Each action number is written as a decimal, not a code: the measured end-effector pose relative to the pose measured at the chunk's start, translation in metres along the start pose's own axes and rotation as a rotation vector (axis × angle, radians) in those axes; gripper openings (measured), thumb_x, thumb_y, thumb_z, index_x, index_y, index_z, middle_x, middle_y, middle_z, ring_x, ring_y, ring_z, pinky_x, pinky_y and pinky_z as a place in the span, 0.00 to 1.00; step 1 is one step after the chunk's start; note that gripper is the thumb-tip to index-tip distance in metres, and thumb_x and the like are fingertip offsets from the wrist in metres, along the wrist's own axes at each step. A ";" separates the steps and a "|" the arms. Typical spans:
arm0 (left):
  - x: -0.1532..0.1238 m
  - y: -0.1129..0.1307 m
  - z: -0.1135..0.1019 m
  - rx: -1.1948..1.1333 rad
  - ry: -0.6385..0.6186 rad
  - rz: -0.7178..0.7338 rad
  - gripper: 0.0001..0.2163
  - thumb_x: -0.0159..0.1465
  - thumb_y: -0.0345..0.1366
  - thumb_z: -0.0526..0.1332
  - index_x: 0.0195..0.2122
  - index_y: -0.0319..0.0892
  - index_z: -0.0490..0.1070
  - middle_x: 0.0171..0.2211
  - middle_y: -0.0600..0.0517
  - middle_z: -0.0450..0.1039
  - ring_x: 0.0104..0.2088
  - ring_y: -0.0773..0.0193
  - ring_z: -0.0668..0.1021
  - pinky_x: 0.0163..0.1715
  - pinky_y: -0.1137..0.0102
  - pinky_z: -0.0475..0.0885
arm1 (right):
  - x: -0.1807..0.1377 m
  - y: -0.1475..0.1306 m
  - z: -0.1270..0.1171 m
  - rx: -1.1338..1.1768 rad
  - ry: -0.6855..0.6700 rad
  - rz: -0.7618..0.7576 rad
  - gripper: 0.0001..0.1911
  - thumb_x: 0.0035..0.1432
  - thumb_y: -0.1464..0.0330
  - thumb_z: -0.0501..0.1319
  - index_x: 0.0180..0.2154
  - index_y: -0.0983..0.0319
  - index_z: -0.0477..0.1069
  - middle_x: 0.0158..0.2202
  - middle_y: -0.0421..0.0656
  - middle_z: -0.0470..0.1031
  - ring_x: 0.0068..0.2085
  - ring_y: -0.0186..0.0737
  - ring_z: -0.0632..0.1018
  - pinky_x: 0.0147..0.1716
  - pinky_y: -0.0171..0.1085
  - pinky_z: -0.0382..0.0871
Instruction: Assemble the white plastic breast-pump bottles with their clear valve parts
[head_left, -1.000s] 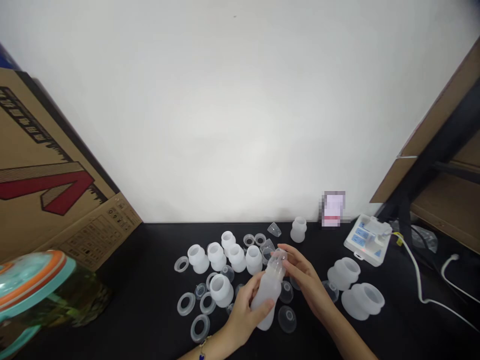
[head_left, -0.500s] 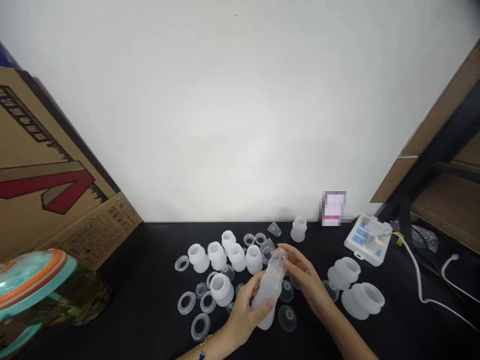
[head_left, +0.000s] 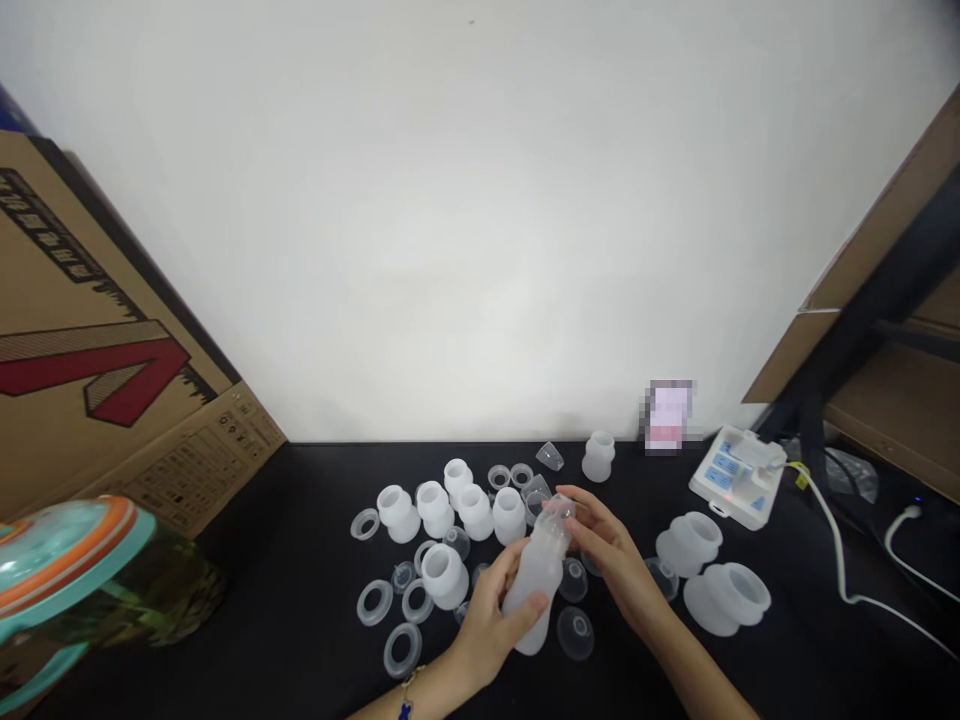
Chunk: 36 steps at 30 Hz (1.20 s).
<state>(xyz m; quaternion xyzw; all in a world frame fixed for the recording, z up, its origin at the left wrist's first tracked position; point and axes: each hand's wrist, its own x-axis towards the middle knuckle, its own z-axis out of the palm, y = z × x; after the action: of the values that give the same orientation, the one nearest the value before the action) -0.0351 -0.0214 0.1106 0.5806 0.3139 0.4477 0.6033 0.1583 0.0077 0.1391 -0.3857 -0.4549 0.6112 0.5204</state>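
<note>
A translucent white baby bottle (head_left: 535,580) is held tilted, its top leaning right and away from me. My left hand (head_left: 484,620) wraps round its body, thumb across the front. At the top, the fingers of my right hand (head_left: 609,545) close on the clear cap (head_left: 556,517). Several white bottle bodies (head_left: 474,512) without tops stand left of the held bottle. Around them lie clear collar rings (head_left: 403,650) and soft clear nipples (head_left: 575,632). Behind my hands, a loose clear cap (head_left: 550,457) rests on its side.
Two wider bottle bodies (head_left: 726,598) lie at the right, and a small one (head_left: 598,457) stands near the wall. Beyond them is a white power strip (head_left: 736,477) with cables. A large jar with a turquoise lid (head_left: 67,560) and a cardboard box (head_left: 112,300) occupy the left.
Both hands keep the same hold on the bottle and its cap. The whole view has shifted very slightly; nothing on the table has visibly moved.
</note>
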 end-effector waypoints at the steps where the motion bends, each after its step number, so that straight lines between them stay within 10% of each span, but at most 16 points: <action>1: 0.000 0.000 0.000 0.001 -0.001 0.002 0.25 0.65 0.46 0.66 0.60 0.42 0.69 0.53 0.42 0.77 0.54 0.44 0.77 0.55 0.57 0.69 | 0.000 0.000 0.000 -0.008 0.008 -0.003 0.24 0.58 0.52 0.69 0.54 0.53 0.74 0.52 0.47 0.80 0.50 0.54 0.79 0.42 0.44 0.73; 36: -0.001 -0.007 -0.003 0.023 0.049 -0.015 0.26 0.63 0.47 0.67 0.59 0.40 0.70 0.52 0.42 0.78 0.51 0.45 0.78 0.50 0.59 0.71 | 0.002 0.006 -0.001 -0.022 0.008 -0.020 0.25 0.58 0.51 0.68 0.54 0.53 0.74 0.51 0.47 0.81 0.49 0.53 0.79 0.44 0.45 0.73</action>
<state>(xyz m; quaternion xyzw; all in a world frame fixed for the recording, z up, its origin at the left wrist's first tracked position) -0.0372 -0.0208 0.1036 0.5740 0.3381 0.4535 0.5921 0.1575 0.0099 0.1329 -0.3892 -0.4633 0.5993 0.5242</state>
